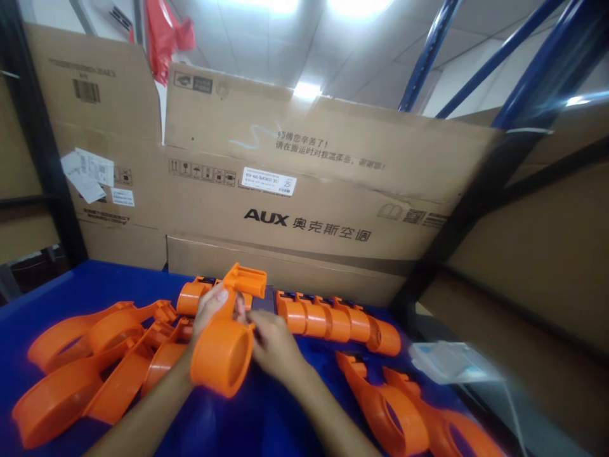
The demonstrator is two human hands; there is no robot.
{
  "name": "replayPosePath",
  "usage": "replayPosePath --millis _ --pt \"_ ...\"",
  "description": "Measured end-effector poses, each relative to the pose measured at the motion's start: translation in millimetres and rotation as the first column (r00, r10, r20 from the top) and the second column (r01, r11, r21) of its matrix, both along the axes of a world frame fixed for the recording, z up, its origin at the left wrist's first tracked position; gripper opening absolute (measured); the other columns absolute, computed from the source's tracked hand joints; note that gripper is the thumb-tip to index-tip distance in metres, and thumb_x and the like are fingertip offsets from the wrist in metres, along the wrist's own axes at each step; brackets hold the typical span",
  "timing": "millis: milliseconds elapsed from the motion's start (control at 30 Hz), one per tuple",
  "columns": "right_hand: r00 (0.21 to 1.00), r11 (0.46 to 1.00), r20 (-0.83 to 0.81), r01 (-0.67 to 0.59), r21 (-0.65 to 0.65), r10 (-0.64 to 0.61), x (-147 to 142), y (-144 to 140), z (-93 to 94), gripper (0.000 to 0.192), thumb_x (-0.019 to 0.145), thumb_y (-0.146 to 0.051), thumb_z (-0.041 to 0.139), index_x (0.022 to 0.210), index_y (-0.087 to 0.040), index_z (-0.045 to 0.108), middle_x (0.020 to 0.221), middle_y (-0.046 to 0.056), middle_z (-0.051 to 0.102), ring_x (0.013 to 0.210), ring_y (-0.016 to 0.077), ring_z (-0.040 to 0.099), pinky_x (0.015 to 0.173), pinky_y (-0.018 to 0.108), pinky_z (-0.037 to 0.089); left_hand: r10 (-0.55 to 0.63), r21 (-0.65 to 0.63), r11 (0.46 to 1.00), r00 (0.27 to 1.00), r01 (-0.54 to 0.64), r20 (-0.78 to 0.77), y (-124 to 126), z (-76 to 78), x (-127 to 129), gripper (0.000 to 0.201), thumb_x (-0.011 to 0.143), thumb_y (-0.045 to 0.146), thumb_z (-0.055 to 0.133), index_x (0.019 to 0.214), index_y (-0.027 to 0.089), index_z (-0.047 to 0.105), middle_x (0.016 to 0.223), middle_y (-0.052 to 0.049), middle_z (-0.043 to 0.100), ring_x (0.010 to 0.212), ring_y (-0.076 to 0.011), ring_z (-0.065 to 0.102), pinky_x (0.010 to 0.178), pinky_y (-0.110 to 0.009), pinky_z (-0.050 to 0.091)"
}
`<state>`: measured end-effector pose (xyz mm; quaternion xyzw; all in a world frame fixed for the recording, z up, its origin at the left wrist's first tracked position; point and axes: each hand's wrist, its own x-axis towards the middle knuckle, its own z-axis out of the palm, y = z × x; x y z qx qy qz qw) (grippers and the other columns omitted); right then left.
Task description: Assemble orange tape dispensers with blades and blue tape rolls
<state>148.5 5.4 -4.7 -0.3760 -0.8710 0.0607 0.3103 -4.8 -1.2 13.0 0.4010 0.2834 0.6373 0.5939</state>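
While left fingers [221, 296] clamp the orange part [219, 355], right fingers [259, 322] lie alongside, grip unclear.

left grip [207, 313]: curled, higher | right grip [275, 343]: curled, lower | forearms [328, 406]: converging forward

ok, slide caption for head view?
Left hand holds an orange part, right hand close beside it, above a blue tabletop with similar parts on both sides.

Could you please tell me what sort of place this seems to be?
Probably a workshop or warehouse bench: matching orange parts on a blue surface, blue metal framing, and a printed cardboard panel behind.
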Motion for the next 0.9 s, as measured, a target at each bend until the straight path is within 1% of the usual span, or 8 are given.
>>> replayPosePath --millis 67,167,300,400,567,667,767,900 --pt "0.926 0.995 -0.367 0.067 -0.074 -0.09 20.8 -3.4 6.2 0.025 0.099 -0.031 0.048 0.099 -0.019 0.069 0.08 0.005 0.072 0.07 0.0174 0.066 0.067 0.027 0.052 -0.044 0.052 0.998 0.998 0.042 0.033 0.9 -1.7 2.9 0.038 0.075 0.056 0.068 0.072 0.019 0.061 0.062 -0.001 0.06 0.052 -0.0133 0.051 0.053 -0.027 0.044" --pt "0.692 0.982 -0.701 0.062 -0.177 -0.17 45.6 -4.0 11.9 0.026 0.095 -0.041 0.056 0.093 -0.018 0.07 0.061 0.0 0.063 0.056 0.0149 0.059 0.055 0.025 0.047 -0.044 0.076 0.996 0.999 0.043 0.008 3.5 -6.9 8.8 0.034 0.076 0.051 0.072 0.071 0.02 0.061 0.062 0.0 0.058 0.053 -0.0127 0.051 0.053 -0.025 0.044" --pt "0.454 0.962 -0.854 0.027 -0.271 -0.254 62.9 -2.9 9.6 0.029 0.088 -0.046 0.066 0.091 -0.017 0.07 0.047 -0.007 0.049 0.04 0.0085 0.04 0.039 0.02 0.032 -0.039 0.075 0.996 0.995 0.046 -0.094 7.3 -13.0 15.7 0.033 0.075 0.048 0.074 0.068 0.018 0.063 0.061 -0.001 0.059 0.054 -0.0125 0.051 0.051 -0.023 0.041" --pt "0.375 0.955 -0.889 -0.034 -0.296 -0.262 65.3 -5.4 4.0 0.028 0.087 -0.045 0.068 0.094 -0.018 0.069 0.058 -0.003 0.062 0.038 0.0073 0.041 0.038 0.02 0.036 -0.031 0.061 0.997 0.984 0.042 -0.177 9.0 -15.7 18.7 0.032 0.075 0.048 0.074 0.067 0.018 0.064 0.059 -0.001 0.059 0.053 -0.0132 0.051 0.051 -0.023 0.04" --pt "0.375 0.957 -0.909 -0.146 -0.252 -0.183 65.8 -10.2 2.6 0.032 0.088 -0.05 0.064 0.096 -0.019 0.068 0.08 0.006 0.074 0.056 0.0163 0.064 0.051 0.03 0.054 -0.05 0.019 0.998 0.979 0.055 -0.198 10.8 -21.6 22.1 0.031 0.074 0.047 0.075 0.067 0.018 0.064 0.059 -0.001 0.06 0.053 -0.0142 0.053 0.052 -0.024 0.039" --pt "0.418 0.967 -0.883 -0.045 -0.252 -0.211 67.3 -9.6 4.5 0.027 0.087 -0.046 0.068 0.092 -0.019 0.066 0.069 0.003 0.07 0.057 0.0163 0.063 0.053 0.028 0.053 -0.051 -0.002 0.999 0.983 0.051 -0.178 11.9 -28.1 22.6 0.031 0.073 0.047 0.076 0.07 0.018 0.065 0.061 -0.001 0.062 0.053 -0.0142 0.054 0.052 -0.024 0.04" --pt "0.472 0.97 -0.854 0.011 -0.244 -0.22 66.3 -10.0 3.4 0.031 0.088 -0.041 0.068 0.11 -0.02 0.061 0.069 0.002 0.07 0.057 0.0165 0.063 0.052 0.027 0.052 -0.094 -0.055 0.995 0.987 0.087 -0.127 10.8 -35.0 22.6 0.032 0.074 0.048 0.076 0.075 0.018 0.065 0.06 -0.001 0.063 0.05 -0.0132 0.054 0.051 -0.024 0.04" --pt "0.64 0.973 -0.735 0.185 -0.135 -0.223 59.5 -17.1 -2.1 0.028 0.091 -0.032 0.062 0.116 -0.021 0.059 0.079 0.004 0.073 0.069 0.0199 0.068 0.068 0.033 0.055 -0.158 -0.125 0.981 0.985 0.148 -0.071 4.6 -40.6 25.6 0.034 0.076 0.051 0.075 0.076 0.019 0.062 0.057 -0.001 0.065 0.047 -0.0142 0.055 0.049 -0.025 0.041"
